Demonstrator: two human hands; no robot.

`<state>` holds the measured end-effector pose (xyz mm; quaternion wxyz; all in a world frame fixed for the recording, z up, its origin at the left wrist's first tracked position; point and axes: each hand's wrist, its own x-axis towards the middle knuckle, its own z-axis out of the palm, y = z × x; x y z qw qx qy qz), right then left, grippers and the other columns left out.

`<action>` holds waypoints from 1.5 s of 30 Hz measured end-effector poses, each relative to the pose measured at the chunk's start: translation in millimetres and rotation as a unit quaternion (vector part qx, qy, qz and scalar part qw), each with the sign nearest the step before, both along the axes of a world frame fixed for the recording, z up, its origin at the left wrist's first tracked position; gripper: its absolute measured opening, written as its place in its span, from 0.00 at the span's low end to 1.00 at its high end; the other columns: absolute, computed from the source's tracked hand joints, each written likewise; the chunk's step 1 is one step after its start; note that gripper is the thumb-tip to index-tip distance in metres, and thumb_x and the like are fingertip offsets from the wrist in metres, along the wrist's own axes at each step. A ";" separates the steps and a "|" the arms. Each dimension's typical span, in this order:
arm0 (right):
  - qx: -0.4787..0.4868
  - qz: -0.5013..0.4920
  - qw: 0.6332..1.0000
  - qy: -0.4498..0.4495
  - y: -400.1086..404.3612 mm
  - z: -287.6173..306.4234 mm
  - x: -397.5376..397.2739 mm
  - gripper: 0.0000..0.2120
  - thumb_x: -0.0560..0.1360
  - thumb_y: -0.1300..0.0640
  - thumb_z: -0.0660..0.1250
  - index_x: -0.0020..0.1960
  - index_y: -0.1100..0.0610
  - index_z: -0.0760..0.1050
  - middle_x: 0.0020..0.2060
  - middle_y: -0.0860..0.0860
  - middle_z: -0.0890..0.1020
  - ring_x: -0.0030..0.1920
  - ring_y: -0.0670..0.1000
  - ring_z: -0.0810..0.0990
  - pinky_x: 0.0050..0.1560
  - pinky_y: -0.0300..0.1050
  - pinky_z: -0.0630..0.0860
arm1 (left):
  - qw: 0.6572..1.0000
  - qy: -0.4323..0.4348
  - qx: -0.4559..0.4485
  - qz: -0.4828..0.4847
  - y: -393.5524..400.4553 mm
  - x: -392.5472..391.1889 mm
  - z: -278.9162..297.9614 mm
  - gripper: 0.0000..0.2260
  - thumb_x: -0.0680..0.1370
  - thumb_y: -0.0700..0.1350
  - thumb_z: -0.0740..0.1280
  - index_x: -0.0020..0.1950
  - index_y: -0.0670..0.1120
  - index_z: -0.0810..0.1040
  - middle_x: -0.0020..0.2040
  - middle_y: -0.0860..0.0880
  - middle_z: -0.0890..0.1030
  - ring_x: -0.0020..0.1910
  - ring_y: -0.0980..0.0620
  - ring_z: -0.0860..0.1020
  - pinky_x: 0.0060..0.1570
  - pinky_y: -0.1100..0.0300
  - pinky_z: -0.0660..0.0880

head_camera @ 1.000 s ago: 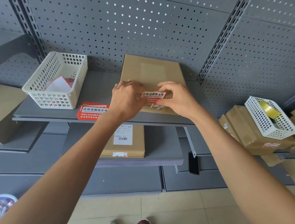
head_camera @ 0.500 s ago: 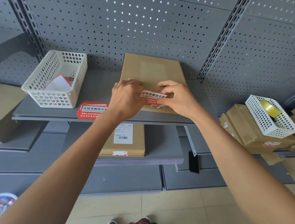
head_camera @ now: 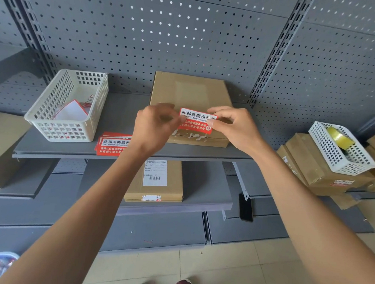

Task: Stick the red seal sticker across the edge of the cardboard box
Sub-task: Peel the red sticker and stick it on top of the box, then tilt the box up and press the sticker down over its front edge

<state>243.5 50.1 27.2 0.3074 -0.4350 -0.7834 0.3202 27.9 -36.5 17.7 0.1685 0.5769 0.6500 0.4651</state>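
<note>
Both hands (left (head_camera: 155, 129), right (head_camera: 234, 127)) raised red seal sticker (head_camera: 196, 121) above cardboard box (head_camera: 191, 93)

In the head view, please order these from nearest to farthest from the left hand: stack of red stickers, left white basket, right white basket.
From the left hand:
1. Stack of red stickers, just left of the wrist on the shelf.
2. Left white basket, farther left.
3. Right white basket, far right, on boxes.
</note>
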 end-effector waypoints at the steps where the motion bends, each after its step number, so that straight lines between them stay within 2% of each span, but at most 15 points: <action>1: -0.008 -0.005 1.000 0.021 -2.4 1.8 1.2 0.07 0.73 0.54 0.73 0.49 0.54 0.86 0.53 0.45 0.86 0.58 0.45 0.82 0.65 0.53 0.75 | 1.000 -0.029 -0.002 -0.001 -0.3 1.1 0.0 0.08 0.77 0.53 0.73 0.40 0.52 0.85 0.59 0.49 0.85 0.55 0.50 0.83 0.59 0.51 0.77; 3: -0.024 -0.021 0.998 0.057 -8.3 6.1 2.5 0.06 0.74 0.55 0.74 0.50 0.55 0.86 0.47 0.45 0.87 0.52 0.45 0.84 0.61 0.50 0.78 | 0.998 -0.059 0.010 -0.002 -1.6 2.9 -0.6 0.07 0.76 0.54 0.74 0.38 0.56 0.85 0.60 0.50 0.84 0.60 0.51 0.81 0.64 0.49 0.75; 7: -0.042 -0.042 0.987 0.147 -20.9 9.6 -1.2 0.06 0.74 0.63 0.74 0.51 0.59 0.85 0.42 0.48 0.87 0.41 0.40 0.84 0.49 0.37 0.79 | 0.998 -0.037 0.054 0.022 -4.5 5.5 -3.2 0.05 0.75 0.55 0.74 0.41 0.57 0.84 0.60 0.55 0.83 0.68 0.51 0.74 0.69 0.45 0.68; 11: -0.040 -0.078 0.976 0.198 -31.0 2.6 -6.8 0.06 0.72 0.63 0.76 0.42 0.53 0.83 0.39 0.50 0.87 0.39 0.44 0.84 0.48 0.42 0.80 | 0.996 -0.060 0.058 0.035 -11.9 10.7 -5.3 0.04 0.75 0.55 0.74 0.40 0.60 0.82 0.60 0.58 0.82 0.67 0.52 0.73 0.68 0.43 0.68; 13: -0.024 -0.096 0.974 0.204 -37.1 -5.6 -8.1 0.06 0.71 0.60 0.77 0.41 0.51 0.83 0.44 0.49 0.86 0.45 0.44 0.83 0.53 0.44 0.78 | 0.995 -0.059 0.054 0.050 -17.9 14.2 -10.3 0.05 0.75 0.55 0.74 0.40 0.61 0.81 0.63 0.58 0.80 0.69 0.53 0.70 0.69 0.42 0.66; 15: 0.002 -0.127 0.971 0.202 -43.9 -15.0 -9.5 0.07 0.70 0.58 0.77 0.40 0.46 0.83 0.56 0.47 0.81 0.59 0.45 0.81 0.64 0.46 0.73 | 0.993 -0.070 0.056 0.070 -23.1 18.2 -18.4 0.04 0.75 0.55 0.74 0.41 0.60 0.82 0.66 0.56 0.77 0.71 0.53 0.66 0.70 0.42 0.64; 18: 0.017 -0.170 0.970 0.173 -57.1 -28.7 -11.9 0.09 0.70 0.57 0.77 0.39 0.43 0.82 0.72 0.51 0.71 0.76 0.45 0.66 0.72 0.44 0.63 | 0.990 -0.088 0.053 0.098 -28.6 25.2 -33.0 0.04 0.74 0.55 0.75 0.42 0.57 0.84 0.71 0.53 0.73 0.72 0.50 0.63 0.71 0.43 0.64; 22: -0.010 -0.202 0.963 0.177 -67.1 -41.8 -14.6 0.07 0.71 0.54 0.77 0.39 0.43 0.83 0.78 0.56 0.64 0.80 0.42 0.54 0.77 0.54 0.59 | 0.984 -0.131 0.048 0.108 -33.2 32.9 -42.2 0.03 0.73 0.53 0.77 0.42 0.58 0.84 0.74 0.53 0.68 0.74 0.50 0.60 0.73 0.49 0.61; 25: -0.034 -0.208 0.958 0.194 -68.9 -41.0 -14.9 0.07 0.71 0.54 0.77 0.38 0.43 0.83 0.79 0.58 0.61 0.80 0.39 0.52 0.75 0.56 0.62 | 0.983 -0.141 0.056 0.100 -32.8 36.6 -45.5 0.05 0.73 0.54 0.77 0.40 0.61 0.83 0.77 0.52 0.65 0.76 0.49 0.62 0.75 0.47 0.61; 28: -0.037 -0.198 0.959 0.200 -70.4 -37.3 -13.9 0.08 0.72 0.56 0.77 0.40 0.44 0.83 0.80 0.57 0.60 0.80 0.38 0.53 0.74 0.50 0.64 | 0.981 -0.160 0.056 0.100 -30.7 37.8 -48.8 0.04 0.73 0.55 0.77 0.41 0.58 0.84 0.78 0.53 0.64 0.77 0.50 0.63 0.75 0.43 0.62; 32: -0.037 -0.186 0.961 0.200 -67.9 -37.4 -13.2 0.07 0.72 0.57 0.76 0.40 0.45 0.83 0.80 0.56 0.59 0.79 0.38 0.53 0.67 0.26 0.61 | 0.979 -0.166 0.061 0.103 -29.9 37.9 -49.5 0.04 0.73 0.55 0.77 0.41 0.58 0.84 0.78 0.54 0.64 0.76 0.50 0.64 0.74 0.43 0.63; 34: -0.037 -0.181 0.963 0.197 -64.9 -35.7 -12.8 0.07 0.72 0.57 0.76 0.41 0.45 0.83 0.80 0.55 0.59 0.79 0.37 0.53 0.65 0.23 0.59 | 0.979 -0.168 0.063 0.102 -29.5 37.7 -46.4 0.04 0.73 0.56 0.77 0.41 0.59 0.84 0.78 0.54 0.64 0.75 0.51 0.65 0.74 0.44 0.64; 36: -0.029 -0.170 0.966 0.193 -59.8 -29.8 -12.7 0.08 0.72 0.58 0.76 0.40 0.44 0.82 0.80 0.56 0.59 0.79 0.38 0.53 0.69 0.28 0.59 | 0.978 -0.170 0.067 0.097 -28.0 37.3 -40.9 0.04 0.72 0.56 0.77 0.41 0.59 0.84 0.79 0.55 0.64 0.75 0.53 0.65 0.74 0.46 0.64; 40: 0.005 -0.156 0.971 0.179 -46.0 -9.9 -13.3 0.10 0.72 0.58 0.75 0.40 0.43 0.82 0.80 0.55 0.59 0.80 0.43 0.54 0.79 0.46 0.55 | 0.975 -0.173 0.098 0.095 -19.6 37.7 -23.8 0.04 0.73 0.55 0.77 0.41 0.57 0.85 0.80 0.54 0.64 0.76 0.56 0.65 0.75 0.51 0.63; 45: 0.045 -0.167 0.971 0.166 -27.4 13.1 -15.1 0.06 0.70 0.53 0.74 0.39 0.42 0.81 0.80 0.54 0.61 0.81 0.49 0.55 0.79 0.56 0.56 | 0.975 -0.170 0.113 0.092 -8.0 42.7 4.4 0.05 0.74 0.53 0.77 0.42 0.54 0.86 0.81 0.52 0.63 0.77 0.63 0.61 0.74 0.62 0.59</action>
